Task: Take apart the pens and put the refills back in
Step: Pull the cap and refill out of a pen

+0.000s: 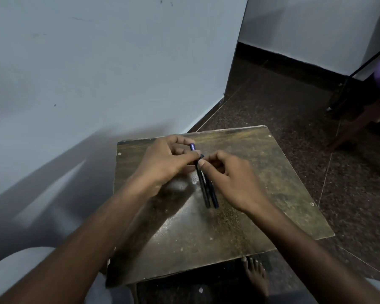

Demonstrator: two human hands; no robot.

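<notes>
Two dark pens (207,189) lie side by side over the worn square table (261,194), pointing toward me. My left hand (165,161) is closed around the far end of a pen, whose blue tip (192,147) sticks out past the fingers. My right hand (230,174) pinches the upper end of the pens with thumb and forefinger, right beside the left fingers. Blur hides which pen each hand holds and whether the lower ends rest on the table.
The small table stands in a corner by a pale wall (97,73). Dark speckled floor (294,106) lies to the right. My bare foot (256,275) shows under the near edge. A dark stand (360,102) is at the far right.
</notes>
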